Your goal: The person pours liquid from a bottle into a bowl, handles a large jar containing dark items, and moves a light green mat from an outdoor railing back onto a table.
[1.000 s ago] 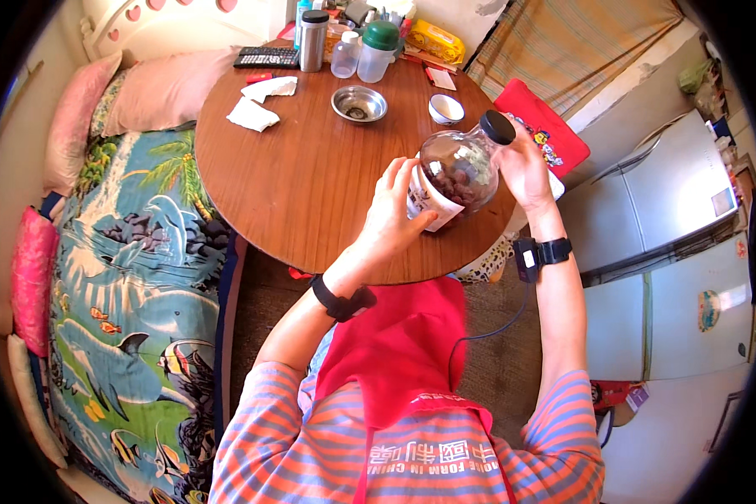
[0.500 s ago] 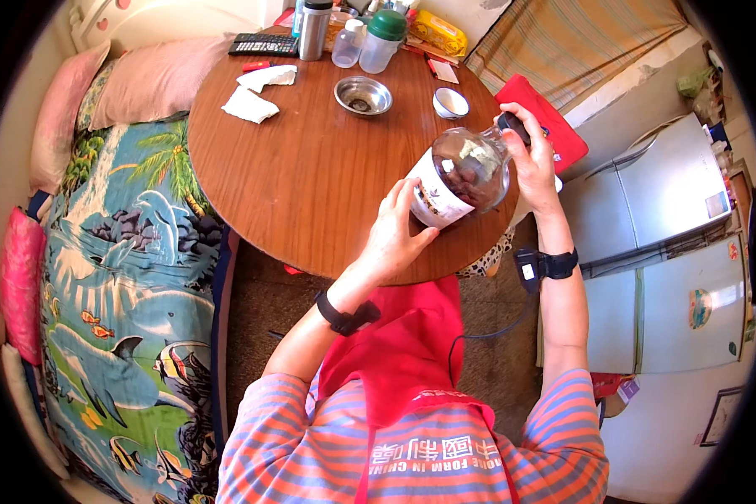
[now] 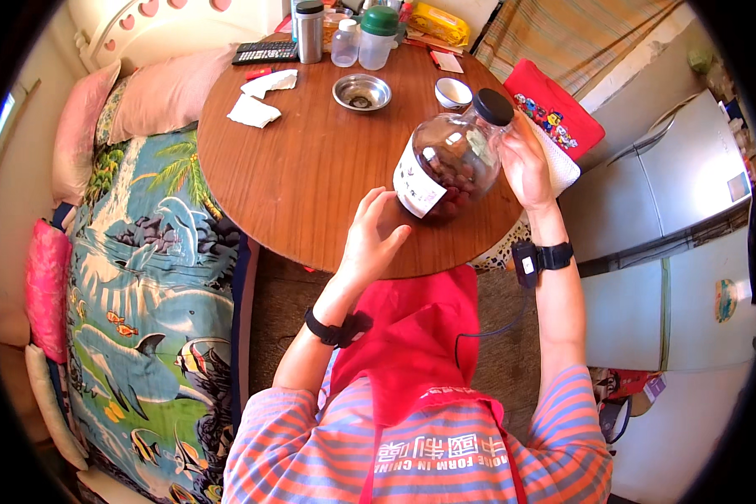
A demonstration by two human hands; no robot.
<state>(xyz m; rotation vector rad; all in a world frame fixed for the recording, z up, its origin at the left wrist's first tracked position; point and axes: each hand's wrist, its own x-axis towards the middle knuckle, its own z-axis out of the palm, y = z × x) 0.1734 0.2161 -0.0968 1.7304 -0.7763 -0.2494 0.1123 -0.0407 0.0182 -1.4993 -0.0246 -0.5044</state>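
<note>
A clear, round-bellied glass jar (image 3: pixel 466 147) with a black lid (image 3: pixel 493 107) is at the table's right side, leaning a little to the right. Dark red, round pieces fill its lower part, and a white label wraps its side. My right hand (image 3: pixel 527 168) is at the jar's neck and shoulder, fingers bent against the glass under the lid; some fingertips are hidden. Just left of the jar's base is my left hand (image 3: pixel 368 239), its thumb spread from the fingers and nothing in it.
A round brown wooden table (image 3: pixel 286 185) carries a metal bowl (image 3: pixel 362 92), a white cup (image 3: pixel 453 93), torn white paper (image 3: pixel 254 112), a remote control (image 3: pixel 265 53), a steel flask (image 3: pixel 309 34) and plastic bottles. A red bag (image 3: pixel 554 109) lies beyond the right edge. A bed (image 3: pixel 151 277) stands left.
The jar's lid has swung up and toward the far side, so the jar stands more upright. My left hand has let go of the label side; my right hand has shifted off the lid to the neck.
</note>
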